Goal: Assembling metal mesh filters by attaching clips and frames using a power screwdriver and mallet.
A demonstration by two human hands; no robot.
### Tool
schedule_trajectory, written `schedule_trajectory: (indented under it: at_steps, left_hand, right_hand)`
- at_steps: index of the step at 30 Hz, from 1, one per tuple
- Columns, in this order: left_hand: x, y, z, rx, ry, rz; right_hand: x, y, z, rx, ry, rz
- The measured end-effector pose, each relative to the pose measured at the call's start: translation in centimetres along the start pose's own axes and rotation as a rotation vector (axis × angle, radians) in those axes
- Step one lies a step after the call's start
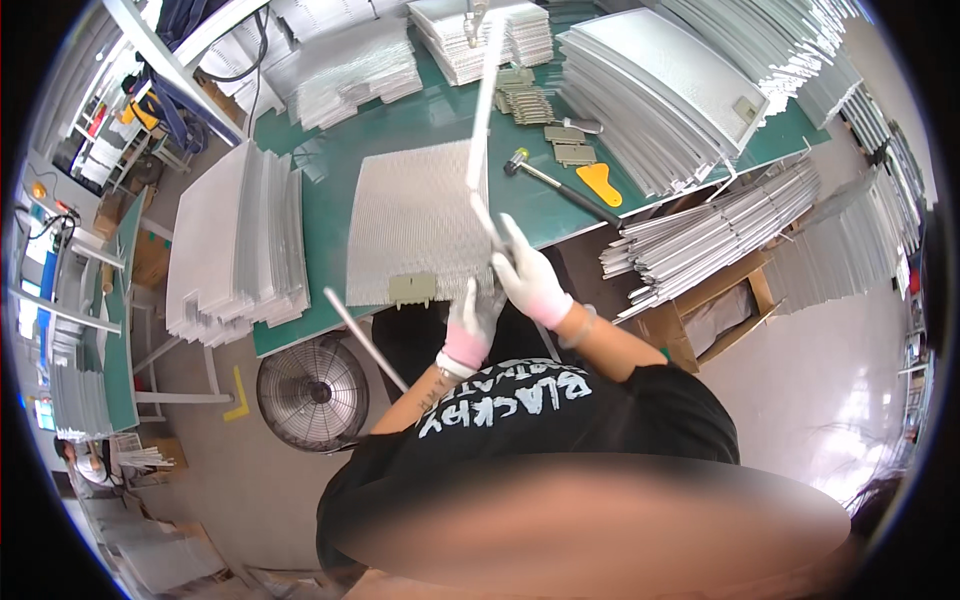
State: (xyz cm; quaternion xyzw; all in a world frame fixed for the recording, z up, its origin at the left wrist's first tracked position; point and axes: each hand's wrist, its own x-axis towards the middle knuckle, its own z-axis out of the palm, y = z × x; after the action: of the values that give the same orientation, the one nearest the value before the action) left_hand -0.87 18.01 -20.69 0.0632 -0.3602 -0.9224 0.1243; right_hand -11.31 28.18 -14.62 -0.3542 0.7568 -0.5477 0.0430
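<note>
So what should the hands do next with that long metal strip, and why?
Probably lower the long metal strip onto the right edge of the mesh panel. The right hand holds the strip's near end lifted above the green table, its far end pointing away, while the left hand rests by the panel's near right corner. That edge looks bare.

Mesh panel [415, 225] flat on the counter [340, 320], near its front edge. Left of it, a stack of panels [240, 250]; right of it, a mallet [555, 182] and scraper [600, 183]. Behind those, more stacked panels [655, 90]. Below the counter edge, a fan [313, 393] on the floor.
</note>
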Motion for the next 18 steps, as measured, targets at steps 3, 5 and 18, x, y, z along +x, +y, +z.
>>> schedule_trajectory:
  at_steps: [3, 5, 18]
  left_hand:
    - [4.6, 0.8, -0.3, -0.371, -0.069, 0.029]
    - [10.2, -1.3, -7.4, 0.386, 0.013, 0.176]
    - [13.2, 2.4, -0.3, -0.271, 0.148, -0.018]
  right_hand:
    - [-1.6, 1.0, -0.8, 0.217, -0.015, 0.152]
    - [-0.8, 1.7, -0.1, 0.731, -0.074, 0.339]
    - [2.1, 2.1, 0.2, 0.809, -0.145, 0.467]
